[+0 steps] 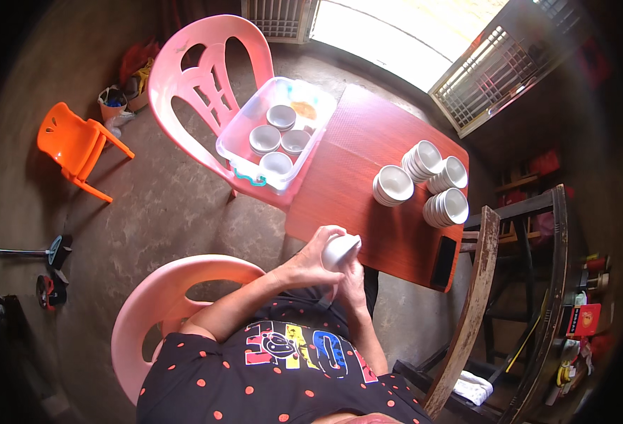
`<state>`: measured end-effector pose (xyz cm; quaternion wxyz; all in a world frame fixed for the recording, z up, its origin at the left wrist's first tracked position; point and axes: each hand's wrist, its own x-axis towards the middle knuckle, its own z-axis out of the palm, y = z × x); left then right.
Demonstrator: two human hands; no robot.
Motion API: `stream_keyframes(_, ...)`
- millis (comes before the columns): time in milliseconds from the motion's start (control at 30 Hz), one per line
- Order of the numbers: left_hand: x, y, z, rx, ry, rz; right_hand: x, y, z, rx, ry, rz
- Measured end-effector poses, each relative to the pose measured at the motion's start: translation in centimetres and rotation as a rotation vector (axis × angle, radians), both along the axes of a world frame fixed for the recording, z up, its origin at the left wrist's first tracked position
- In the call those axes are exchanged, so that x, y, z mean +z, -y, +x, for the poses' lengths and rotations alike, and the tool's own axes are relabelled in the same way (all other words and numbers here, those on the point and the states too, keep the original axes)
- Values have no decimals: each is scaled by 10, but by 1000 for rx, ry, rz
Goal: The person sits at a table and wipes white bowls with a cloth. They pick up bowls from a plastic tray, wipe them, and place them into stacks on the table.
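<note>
My left hand is curled around a white bowl, which is tipped on its side above the near edge of the table. Against the bowl's right side, my right hand grips it from below, its fingers partly hidden. A small pale strip shows under the hands; I cannot tell what it is. On the table's right half stand several stacks of white bowls. More white bowls sit inside a clear plastic bin with a teal handle, left of the table.
The bin rests on a pink plastic chair against the brown table. A black phone-like slab lies at the table's right corner. A worn wooden frame stands at right. An orange child's chair is farther left.
</note>
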<state>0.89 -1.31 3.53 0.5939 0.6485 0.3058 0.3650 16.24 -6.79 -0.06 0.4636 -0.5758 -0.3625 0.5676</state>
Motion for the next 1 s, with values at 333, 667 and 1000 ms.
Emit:
stream_keyframes(333,-16,0,13,175,107,-96,2,1,-18,128,26,-9)
stream_keyframes(667,-5,-11,-5,-28,-75,-141,11,-16,4,-7,439,286)
stream_keyframes(1000,5,-20,-14,-51,-217,-313,11,-17,5,88,865,669)
